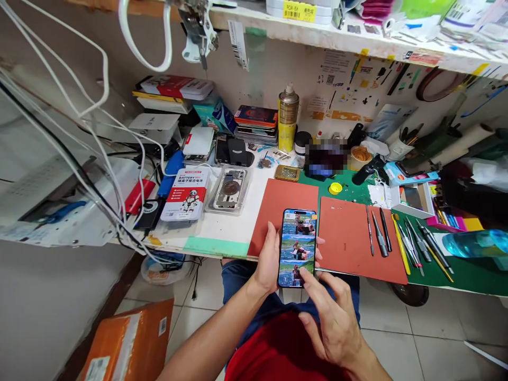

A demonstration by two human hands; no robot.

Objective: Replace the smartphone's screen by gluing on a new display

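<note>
A smartphone (pixel 297 248) with its screen lit, showing several stacked pictures of people by water, is in my left hand (pixel 269 259). The palm and thumb lie along the phone's left side, and fingertips show past its right edge. My right hand (pixel 331 312) hovers at the lower right of the screen with fingers apart, the index fingertip at or just above the glass; I cannot tell if it touches. Behind the phone lie two reddish-brown mats (pixel 345 238). A disassembled phone (pixel 230 189) sits in a clear plastic tray at the left.
Tweezers (pixel 413 243) and several slim hand tools lie at the right, near a blue bottle (pixel 476 243). A spray can (pixel 288 119) stands at the back. A white-and-red battery box (pixel 186 194) and hanging cables (pixel 107 174) occupy the left. Overhead runs a loaded shelf (pixel 357 42).
</note>
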